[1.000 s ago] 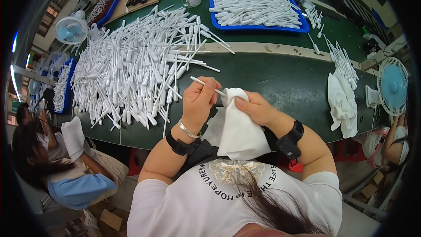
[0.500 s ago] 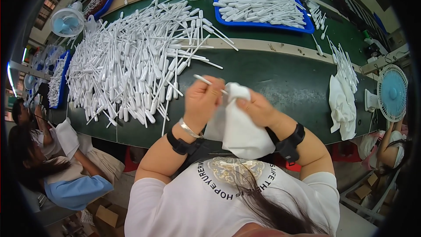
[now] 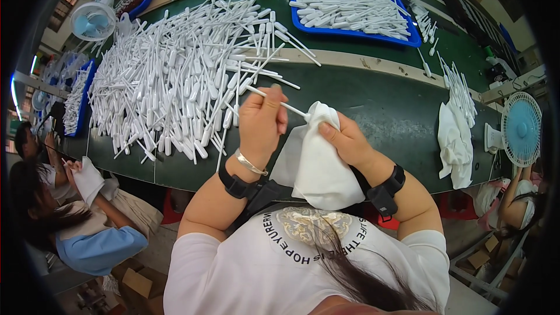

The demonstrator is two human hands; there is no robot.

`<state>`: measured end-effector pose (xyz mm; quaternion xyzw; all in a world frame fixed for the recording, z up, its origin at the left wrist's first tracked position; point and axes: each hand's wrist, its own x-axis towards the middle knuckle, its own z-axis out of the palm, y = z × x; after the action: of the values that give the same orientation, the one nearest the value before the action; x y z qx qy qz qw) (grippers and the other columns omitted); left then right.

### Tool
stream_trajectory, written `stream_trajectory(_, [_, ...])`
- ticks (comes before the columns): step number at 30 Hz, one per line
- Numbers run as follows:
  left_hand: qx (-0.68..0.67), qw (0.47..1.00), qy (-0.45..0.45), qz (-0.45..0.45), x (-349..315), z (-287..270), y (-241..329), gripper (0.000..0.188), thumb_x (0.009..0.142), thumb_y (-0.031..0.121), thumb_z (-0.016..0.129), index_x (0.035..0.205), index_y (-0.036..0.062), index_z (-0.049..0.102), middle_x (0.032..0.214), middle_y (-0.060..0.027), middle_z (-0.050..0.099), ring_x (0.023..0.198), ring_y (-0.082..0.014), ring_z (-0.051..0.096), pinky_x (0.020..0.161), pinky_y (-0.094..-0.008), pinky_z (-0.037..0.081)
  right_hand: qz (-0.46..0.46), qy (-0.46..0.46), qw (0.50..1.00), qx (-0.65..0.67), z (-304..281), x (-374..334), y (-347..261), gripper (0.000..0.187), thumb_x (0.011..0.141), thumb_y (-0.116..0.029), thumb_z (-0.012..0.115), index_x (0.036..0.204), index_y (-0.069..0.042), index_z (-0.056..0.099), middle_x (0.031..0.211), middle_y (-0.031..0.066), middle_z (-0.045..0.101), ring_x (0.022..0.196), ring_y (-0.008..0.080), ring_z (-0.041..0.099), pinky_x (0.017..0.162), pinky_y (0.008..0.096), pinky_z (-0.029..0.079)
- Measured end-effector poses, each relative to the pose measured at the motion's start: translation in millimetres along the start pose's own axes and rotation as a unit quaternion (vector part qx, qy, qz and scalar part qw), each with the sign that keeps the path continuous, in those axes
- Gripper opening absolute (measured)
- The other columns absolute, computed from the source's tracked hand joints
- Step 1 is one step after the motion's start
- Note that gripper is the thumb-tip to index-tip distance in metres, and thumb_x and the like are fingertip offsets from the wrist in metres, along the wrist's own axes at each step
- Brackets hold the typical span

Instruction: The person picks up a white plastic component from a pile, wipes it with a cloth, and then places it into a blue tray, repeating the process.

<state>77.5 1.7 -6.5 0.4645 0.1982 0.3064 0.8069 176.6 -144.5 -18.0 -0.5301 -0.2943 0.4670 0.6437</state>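
Our left hand (image 3: 261,121) pinches a thin white pipette (image 3: 279,103) above the bench (image 3: 373,105), its tip buried in the white cloth (image 3: 318,166) gripped by our right hand (image 3: 345,140). Hard wiping might bend the stem; the heap (image 3: 175,76) at ten o'clock could scatter.

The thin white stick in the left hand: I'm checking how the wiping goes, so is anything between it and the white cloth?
Nothing visible. The left hand pinches the thin white stick, whose far end runs straight into the white cloth bunched in the right hand. The pile of white sticks lies beyond, on the table.
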Motion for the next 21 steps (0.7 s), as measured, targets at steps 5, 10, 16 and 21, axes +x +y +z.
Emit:
stream_trajectory(5, [0.126,0.990,-0.066,-0.002,-15,15,-9,0.021,0.087,0.020,0.050,0.075,0.0028,0.052,0.049,-0.0005,0.045,0.037,-0.0055,0.037,0.035,-0.0181,0.029,-0.115,0.003,0.953,-0.280,-1,0,10,0.022,0.087,-0.019,0.049,0.101,-0.002,0.051,0.085,0.0014,0.057,0.074,0.0076,0.053,0.067,0.0229,0.044])
stream_trajectory(10, [0.024,0.999,-0.015,-0.015,-1,-3,-1,0.020,0.087,0.021,0.050,0.077,0.0037,0.052,0.052,-0.0009,0.048,0.039,-0.0047,0.040,0.036,-0.0178,0.030,-0.060,-0.008,0.970,-0.237,-4,1,2,0.021,0.087,-0.018,0.048,0.102,-0.003,0.051,0.085,0.0024,0.057,0.074,0.0080,0.054,0.067,0.0225,0.044])
stream_trajectory(16, [0.061,0.997,-0.036,0.024,-4,5,-10,0.019,0.088,0.021,0.049,0.081,0.0039,0.054,0.058,-0.0020,0.052,0.046,-0.0044,0.044,0.041,-0.0164,0.033,0.049,0.005,0.998,0.043,-7,1,3,0.026,0.089,-0.023,0.045,0.103,-0.002,0.052,0.086,0.0037,0.058,0.074,0.0092,0.055,0.067,0.0234,0.045])
stream_trajectory(21, [0.180,0.977,-0.113,0.010,-7,8,-12,0.019,0.089,0.021,0.046,0.082,0.0039,0.053,0.061,0.0009,0.051,0.049,-0.0039,0.044,0.044,-0.0157,0.034,0.106,-0.036,0.987,0.116,-5,5,4,0.030,0.089,-0.026,0.043,0.103,-0.002,0.052,0.088,0.0048,0.058,0.076,0.0096,0.055,0.068,0.0244,0.046])
